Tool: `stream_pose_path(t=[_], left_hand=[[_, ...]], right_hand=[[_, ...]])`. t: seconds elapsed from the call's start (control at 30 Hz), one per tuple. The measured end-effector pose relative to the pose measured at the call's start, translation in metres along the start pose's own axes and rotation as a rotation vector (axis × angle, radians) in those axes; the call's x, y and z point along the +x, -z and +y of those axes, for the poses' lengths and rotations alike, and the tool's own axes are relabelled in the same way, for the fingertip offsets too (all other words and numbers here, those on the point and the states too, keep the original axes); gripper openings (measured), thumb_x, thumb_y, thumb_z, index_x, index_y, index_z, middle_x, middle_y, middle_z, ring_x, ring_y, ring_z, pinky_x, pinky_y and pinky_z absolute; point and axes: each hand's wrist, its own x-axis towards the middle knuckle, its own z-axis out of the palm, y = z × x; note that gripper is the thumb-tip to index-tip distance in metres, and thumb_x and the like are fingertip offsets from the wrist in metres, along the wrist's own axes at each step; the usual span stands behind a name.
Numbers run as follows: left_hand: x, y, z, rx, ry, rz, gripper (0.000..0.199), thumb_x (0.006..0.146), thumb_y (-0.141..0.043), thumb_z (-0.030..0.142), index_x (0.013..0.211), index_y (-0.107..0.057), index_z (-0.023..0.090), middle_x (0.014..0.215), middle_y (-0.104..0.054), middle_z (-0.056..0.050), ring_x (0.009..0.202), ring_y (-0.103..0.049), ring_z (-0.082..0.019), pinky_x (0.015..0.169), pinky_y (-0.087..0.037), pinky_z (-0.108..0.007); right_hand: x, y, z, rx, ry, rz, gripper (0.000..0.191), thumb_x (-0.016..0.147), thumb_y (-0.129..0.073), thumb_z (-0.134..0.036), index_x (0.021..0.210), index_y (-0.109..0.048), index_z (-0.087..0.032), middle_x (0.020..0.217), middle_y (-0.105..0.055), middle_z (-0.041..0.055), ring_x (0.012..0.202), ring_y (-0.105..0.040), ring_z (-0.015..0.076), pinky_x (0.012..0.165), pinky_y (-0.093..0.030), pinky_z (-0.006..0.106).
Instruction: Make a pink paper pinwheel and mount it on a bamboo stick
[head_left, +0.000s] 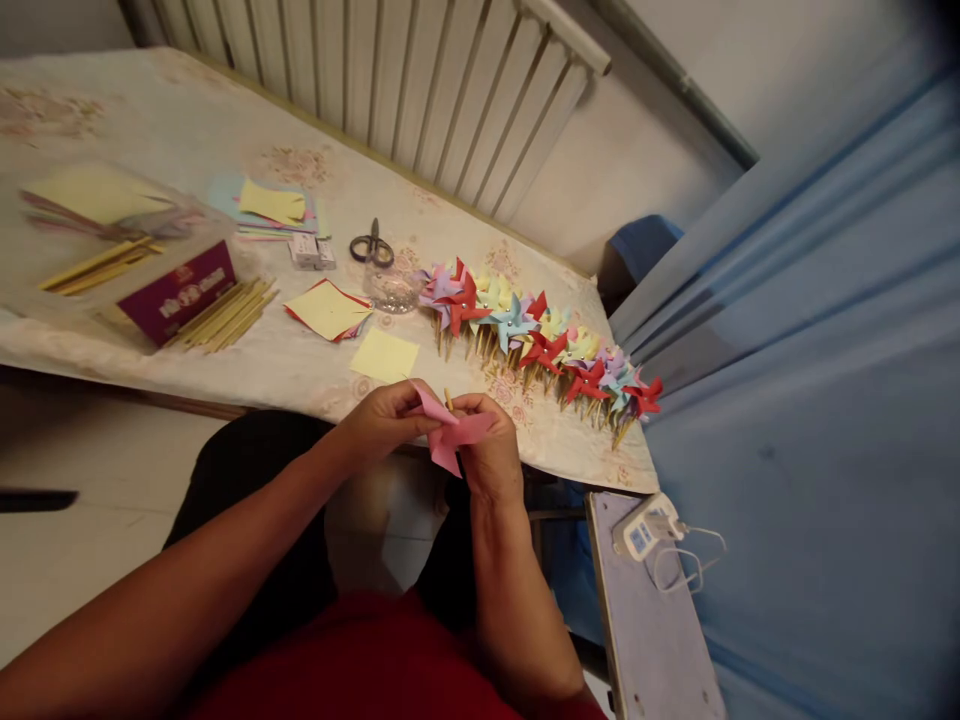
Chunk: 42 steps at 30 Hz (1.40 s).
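Note:
A pink paper pinwheel (457,432) with folded blades is held between both hands at the table's near edge. My left hand (386,420) pinches one of its blades between thumb and fingers. Curled around its other side, my right hand (491,450) is closed on the pinwheel; its fingertips are partly hidden. The end of a thin wooden stick (449,398) shows between the hands, though which fingers bear it I cannot tell. Just beyond lies a yellow paper square (384,355). Left of that sits a small stack of coloured squares (328,309).
Finished pinwheels (544,350) stand in a long row at right. Scissors (371,246), a tub of pins (394,291), small boxes (311,251), a paper stack (274,208) and wooden sticks (225,315) lie further left. A power strip (649,528) rests on a side bench (652,650).

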Motion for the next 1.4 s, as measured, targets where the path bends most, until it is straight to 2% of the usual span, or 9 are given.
stream_pose_path(t=[0.13,0.3,0.47,0.63,0.8,1.1,1.4], left_hand=[[-0.019,-0.009,0.013,0.050,-0.069,-0.036,0.032,0.071,-0.081,0.041,0.075,-0.061,0.015,0.073,-0.066,-0.001,0.067,-0.062,-0.013,0.065,-0.049,-0.026],[-0.036,-0.020,0.031,0.160,-0.198,-0.017,0.028,0.076,-0.078,0.039,0.074,-0.062,0.016,0.071,-0.067,-0.001,0.066,-0.062,-0.013,0.063,-0.050,-0.025],[-0.052,-0.028,0.047,0.292,-0.338,0.011,0.022,0.082,-0.072,0.035,0.074,-0.065,0.016,0.074,-0.069,-0.003,0.070,-0.065,-0.014,0.066,-0.052,-0.025],[-0.066,-0.034,0.057,0.347,-0.512,0.049,0.023,0.086,-0.068,0.035,0.074,-0.066,0.016,0.074,-0.070,-0.005,0.071,-0.066,-0.014,0.064,-0.052,-0.025],[-0.077,-0.038,0.062,0.472,-0.667,0.052,0.014,0.088,-0.067,0.030,0.080,-0.067,0.019,0.077,-0.071,-0.003,0.074,-0.067,-0.014,0.071,-0.053,-0.026],[-0.082,-0.047,0.069,0.588,-0.814,0.062,0.007,0.089,-0.065,0.024,0.084,-0.066,0.020,0.078,-0.070,-0.003,0.074,-0.066,-0.013,0.070,-0.052,-0.026],[-0.086,-0.048,0.069,0.613,-0.789,0.090,0.004,0.088,-0.066,0.022,0.085,-0.066,0.020,0.080,-0.072,-0.004,0.076,-0.067,-0.014,0.071,-0.053,-0.028]], right_hand=[[-0.021,-0.001,-0.010,-0.017,0.020,-0.027,0.020,0.063,-0.075,-0.027,0.079,-0.066,-0.019,0.061,-0.060,-0.0064,0.051,-0.047,0.0077,0.050,-0.036,0.019],[-0.043,-0.002,-0.021,-0.025,0.088,-0.054,0.018,0.065,-0.075,-0.027,0.079,-0.067,-0.019,0.060,-0.058,-0.0074,0.051,-0.045,0.0066,0.052,-0.035,0.019],[-0.059,-0.006,-0.029,-0.028,0.128,-0.115,0.016,0.069,-0.076,-0.030,0.079,-0.068,-0.020,0.064,-0.063,-0.0055,0.052,-0.050,0.0074,0.053,-0.039,0.019],[-0.071,-0.009,-0.035,-0.034,0.163,-0.159,0.016,0.072,-0.077,-0.032,0.080,-0.069,-0.020,0.064,-0.064,-0.0052,0.052,-0.053,0.0080,0.051,-0.040,0.019],[-0.081,-0.011,-0.040,-0.059,0.205,-0.205,0.017,0.075,-0.077,-0.035,0.081,-0.069,-0.021,0.067,-0.065,-0.0042,0.054,-0.054,0.0088,0.051,-0.042,0.019],[-0.094,-0.011,-0.050,-0.025,0.267,-0.227,0.010,0.077,-0.077,-0.029,0.079,-0.070,-0.022,0.066,-0.066,-0.0044,0.055,-0.057,0.0096,0.052,-0.044,0.020],[-0.095,-0.010,-0.048,-0.040,0.301,-0.229,0.007,0.076,-0.077,-0.025,0.080,-0.072,-0.024,0.071,-0.067,-0.0034,0.059,-0.059,0.0110,0.056,-0.046,0.022]])
